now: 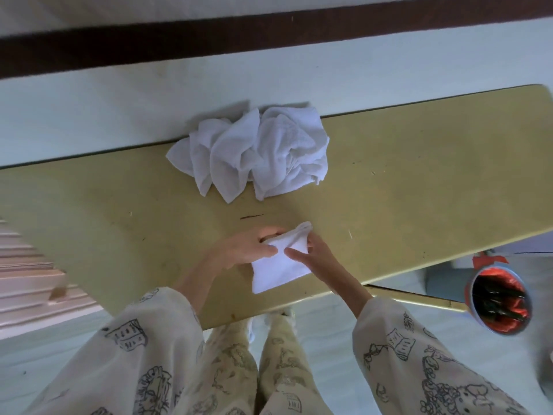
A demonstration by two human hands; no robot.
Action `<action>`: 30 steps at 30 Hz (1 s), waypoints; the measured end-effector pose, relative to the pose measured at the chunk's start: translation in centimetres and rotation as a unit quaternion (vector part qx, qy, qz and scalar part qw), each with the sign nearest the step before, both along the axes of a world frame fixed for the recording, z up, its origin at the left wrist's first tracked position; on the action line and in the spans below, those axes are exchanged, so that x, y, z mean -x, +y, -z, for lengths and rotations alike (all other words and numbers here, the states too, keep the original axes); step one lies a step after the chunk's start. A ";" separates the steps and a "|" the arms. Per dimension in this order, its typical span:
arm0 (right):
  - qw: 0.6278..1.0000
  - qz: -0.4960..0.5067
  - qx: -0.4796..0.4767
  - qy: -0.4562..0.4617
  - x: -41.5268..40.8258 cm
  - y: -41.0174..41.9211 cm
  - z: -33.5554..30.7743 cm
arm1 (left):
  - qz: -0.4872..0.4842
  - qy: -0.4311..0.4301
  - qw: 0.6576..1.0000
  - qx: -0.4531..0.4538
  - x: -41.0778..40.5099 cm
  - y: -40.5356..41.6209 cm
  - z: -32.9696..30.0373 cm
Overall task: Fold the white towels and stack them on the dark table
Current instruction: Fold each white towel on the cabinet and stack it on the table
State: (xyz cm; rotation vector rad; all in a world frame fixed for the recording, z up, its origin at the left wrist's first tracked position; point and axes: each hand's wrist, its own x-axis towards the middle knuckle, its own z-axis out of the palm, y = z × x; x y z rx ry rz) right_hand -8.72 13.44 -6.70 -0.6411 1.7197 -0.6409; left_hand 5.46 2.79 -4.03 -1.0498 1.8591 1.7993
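**Both hands on a half-folded white towel at the near edge of the table**

A small white towel (276, 266) lies folded at the lower centre of the frame, close to the near edge of an olive-yellow table (419, 187) that runs as a slanted band across the picture. The left hand (250, 247) comes in from the lower left and curls its fingers round the towel's upper left corner, thumb pressed against the cloth. The right hand (308, 253) comes in from the lower right and pinches the upper fold, thumb on top and fingers tucked behind the raised edge. The towel's top corner stands lifted off the table between the two hands; its lower part lies flat on the surface.

Above the hands, in the upper centre of the frame, a crumpled pile of white towels (254, 157) sits on the far edge of the table, well apart from the folded one. A short dark mark (250, 217) shows on the tabletop between the pile and the hands.

Both sleeves (143, 348) are cream cloth with dark line drawings, as are the trousers at the bottom centre. At the right edge, below the table, stands a round container with a red lining (496, 301)
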 end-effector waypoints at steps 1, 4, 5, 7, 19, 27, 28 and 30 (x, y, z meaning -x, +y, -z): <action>0.999 -0.020 0.009 -0.050 0.1 0.1 -0.8 | -0.009 0.019 1.000 -0.014 -0.4 0.3 -1.0; 0.994 -0.066 0.042 -0.079 0.5 -0.3 -2.5 | -0.052 0.039 0.998 -0.006 -2.2 0.9 -4.0; 0.993 -0.084 0.057 -0.064 0.5 -0.7 -3.2 | -0.064 0.043 0.997 0.003 -3.1 1.1 -4.8; 0.987 -0.132 0.083 -0.027 0.6 -1.4 -4.6 | -0.106 0.067 0.992 0.003 -4.9 1.7 -6.2; 0.854 -0.451 0.253 0.052 -9.8 -1.5 -17.1 | -0.555 0.019 0.816 0.162 -16.9 17.1 -12.6; 0.672 -0.655 0.345 0.018 -28.3 9.4 -23.3 | -0.714 -0.067 0.652 0.248 -29.2 36.8 -16.5; 0.645 -0.674 0.361 0.015 -30.6 11.7 -23.9 | -0.730 -0.084 0.629 0.254 -30.6 40.0 -16.7; 0.599 -0.703 0.383 0.009 -35.2 16.8 -24.8 | -0.760 -0.115 0.579 0.273 -33.2 46.7 -17.3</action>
